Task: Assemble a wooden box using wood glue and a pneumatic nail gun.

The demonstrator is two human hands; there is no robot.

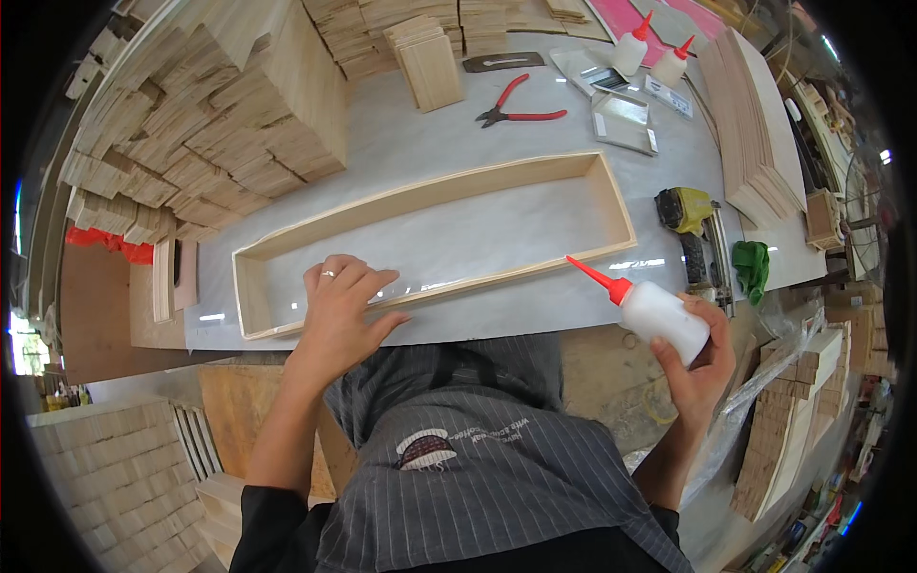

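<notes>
A long, shallow rectangular wooden frame (430,198) lies on the grey table sheet, its long side across in front of me. My left hand (342,310) is at the frame's near long side, left of the middle. Its fingers reach over the near wall with the thumb apart, and it holds nothing; whether it presses on the wood I cannot tell. My right hand (702,368) is wrapped round a white squeeze glue bottle (666,323) with a red pointed nozzle. The bottle is tilted, its tip close to the frame's near right corner.
Tall stacks of wooden boards (220,115) stand at the left and back. Red-handled cutters (521,110), two more glue bottles (630,50) and a metal tray (624,122) lie beyond the frame. To the right are a yellow-green nail gun (686,212), a green cloth (752,267) and stacked panels (755,134).
</notes>
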